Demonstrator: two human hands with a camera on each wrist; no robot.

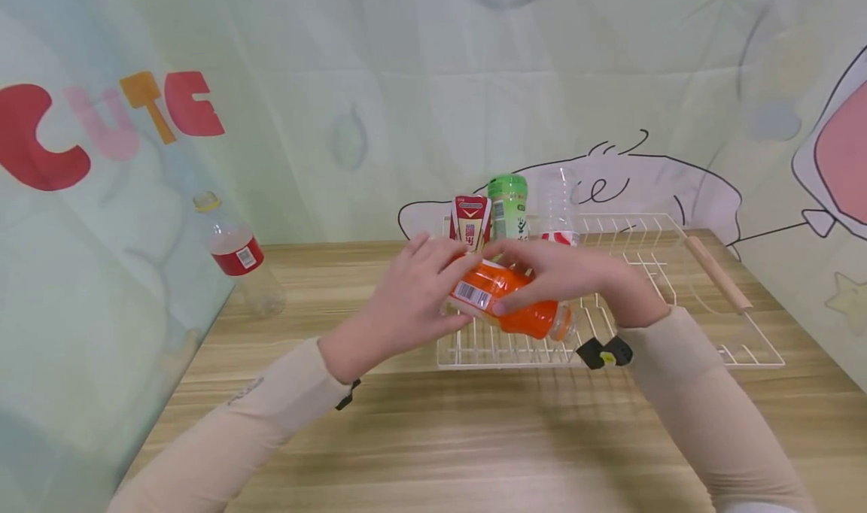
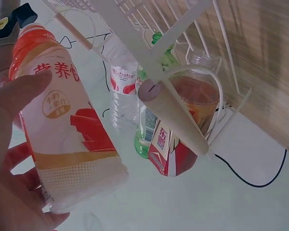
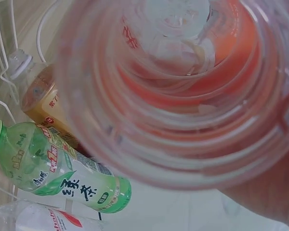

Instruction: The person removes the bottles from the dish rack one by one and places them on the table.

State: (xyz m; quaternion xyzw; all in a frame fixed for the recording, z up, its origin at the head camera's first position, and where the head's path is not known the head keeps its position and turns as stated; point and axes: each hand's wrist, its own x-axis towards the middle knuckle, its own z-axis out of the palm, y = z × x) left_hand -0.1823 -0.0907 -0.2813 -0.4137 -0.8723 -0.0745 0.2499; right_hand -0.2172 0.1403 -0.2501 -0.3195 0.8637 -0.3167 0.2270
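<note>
Both hands hold an orange-labelled plastic bottle [image 1: 504,293] above the front of a white wire rack [image 1: 515,364]. It lies tilted, its neck pointing down to the right; the right wrist view looks into its uncapped mouth. Around the base end, my left hand [image 1: 406,295] grips it, with the thumb [image 2: 26,98] across the label in the left wrist view. My right hand [image 1: 555,272] holds the bottle nearer the neck, thumb in front and fingers over the top. Behind them in the rack, bottom up, are a green tea bottle [image 1: 508,201] and a clear water bottle [image 1: 557,204], beside a red carton [image 1: 470,220].
A brownish bottle with a yellow label [image 3: 47,98] also sits in the rack. The rack has a wooden handle [image 1: 718,272] at its right end and another [image 2: 173,118] at its other end. An uncapped clear bottle with a red label [image 1: 238,257] stands at the table's left edge.
</note>
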